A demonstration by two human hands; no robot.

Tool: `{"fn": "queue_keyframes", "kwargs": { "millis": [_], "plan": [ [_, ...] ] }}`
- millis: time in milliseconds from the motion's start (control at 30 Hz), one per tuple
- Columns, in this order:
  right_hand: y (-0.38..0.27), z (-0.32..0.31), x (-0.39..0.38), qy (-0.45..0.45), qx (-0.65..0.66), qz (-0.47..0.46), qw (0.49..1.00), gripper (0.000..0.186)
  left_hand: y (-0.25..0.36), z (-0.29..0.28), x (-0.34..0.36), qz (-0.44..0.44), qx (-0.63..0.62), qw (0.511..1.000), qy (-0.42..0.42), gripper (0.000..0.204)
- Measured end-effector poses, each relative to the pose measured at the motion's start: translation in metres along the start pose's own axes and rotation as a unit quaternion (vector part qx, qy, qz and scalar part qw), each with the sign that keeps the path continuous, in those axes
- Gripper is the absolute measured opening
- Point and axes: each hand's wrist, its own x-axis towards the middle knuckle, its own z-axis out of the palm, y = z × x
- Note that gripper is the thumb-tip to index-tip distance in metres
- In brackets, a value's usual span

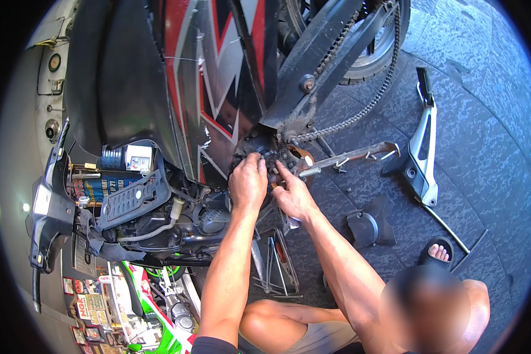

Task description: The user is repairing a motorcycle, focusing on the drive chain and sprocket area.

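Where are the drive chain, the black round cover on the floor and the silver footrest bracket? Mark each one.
drive chain (360,112): head view, on the lower run of links.
black round cover (363,227): head view, on its domed middle.
silver footrest bracket (423,150): head view, on its silver arm.

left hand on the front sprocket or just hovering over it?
Touching. The head view shows the left hand with its fingertips pressed on the dark front sprocket where the drive chain wraps it, no gap visible.
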Motion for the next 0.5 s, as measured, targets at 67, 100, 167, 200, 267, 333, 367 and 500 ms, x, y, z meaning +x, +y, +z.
{"fn": "queue_keyframes", "kwargs": {
  "millis": [67, 100, 167, 200, 267, 333, 367, 500],
  "plan": [
    [0.002, 0.000, 0.001, -0.002, -0.003, 0.013, 1.000, 0.072, 0.000, -0.004, -0.004, 0.022, 0.001, 0.999, -0.031, 0.017],
    [0.003, 0.001, 0.000, -0.009, 0.024, 0.030, 0.999, 0.066, -0.001, -0.005, -0.006, 0.039, -0.007, 0.998, -0.046, 0.017],
    [0.007, 0.000, -0.002, -0.002, 0.021, 0.007, 1.000, 0.063, -0.004, -0.008, -0.012, 0.076, -0.014, 0.995, -0.068, 0.017],
    [0.010, 0.000, -0.004, 0.010, 0.007, 0.011, 1.000, 0.060, -0.005, -0.008, -0.015, 0.079, -0.020, 0.995, -0.057, 0.017],
    [0.014, 0.002, -0.006, 0.021, 0.031, -0.009, 0.999, 0.053, -0.007, -0.008, -0.022, 0.094, -0.048, 0.994, -0.039, 0.018],
    [0.016, 0.003, -0.009, 0.066, 0.015, 0.005, 0.998, 0.049, -0.007, -0.008, -0.030, 0.106, -0.074, 0.991, -0.010, 0.018],
    [0.016, 0.003, -0.011, 0.076, 0.033, 0.011, 0.997, 0.045, -0.006, -0.009, -0.035, 0.089, -0.094, 0.992, 0.007, 0.016],
    [0.006, -0.002, -0.021, 0.070, 0.044, 0.028, 0.996, 0.041, -0.001, -0.029, -0.059, -0.045, -0.157, 0.985, 0.051, 0.014]
  ]
}}
